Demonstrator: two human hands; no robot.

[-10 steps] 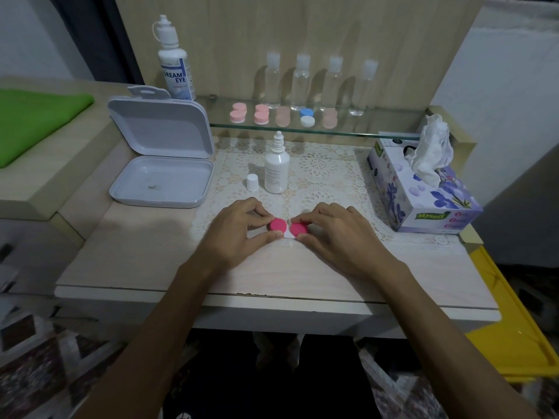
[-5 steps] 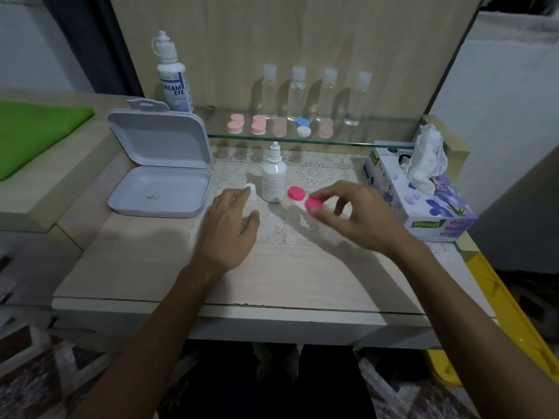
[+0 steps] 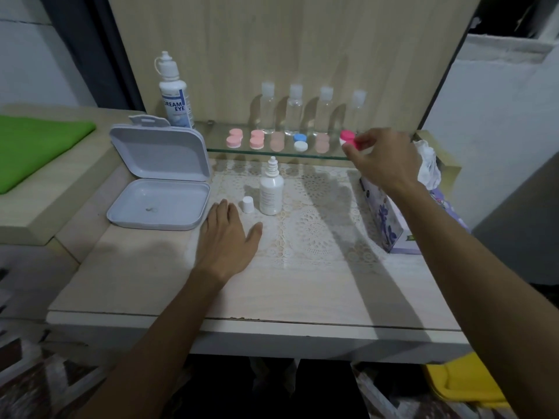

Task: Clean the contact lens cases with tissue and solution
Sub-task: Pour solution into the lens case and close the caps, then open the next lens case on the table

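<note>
My right hand [image 3: 381,158] pinches a bright pink contact lens case [image 3: 348,138] at the right end of the glass shelf [image 3: 217,149]. Several other cases stand in a row on that shelf: pale pink ones [image 3: 234,138] and a blue and white one [image 3: 300,141]. My left hand [image 3: 227,240] rests flat and open on the table beside a small white cap [image 3: 248,204]. An uncapped white solution bottle [image 3: 271,189] stands just right of the cap. A tissue box [image 3: 390,219] with a tissue [image 3: 428,164] sticking out sits at the right, partly behind my right arm.
An open grey plastic box [image 3: 157,182] lies at the left. A large solution bottle [image 3: 175,95] and several clear small bottles [image 3: 295,108] stand at the back. A green cloth [image 3: 36,146] lies on the left ledge. A lace mat [image 3: 314,225] covers the table's middle.
My right hand lifted the pink case from the table and carried it back and right to the glass shelf. My left hand let go and settled flat near the white cap.
</note>
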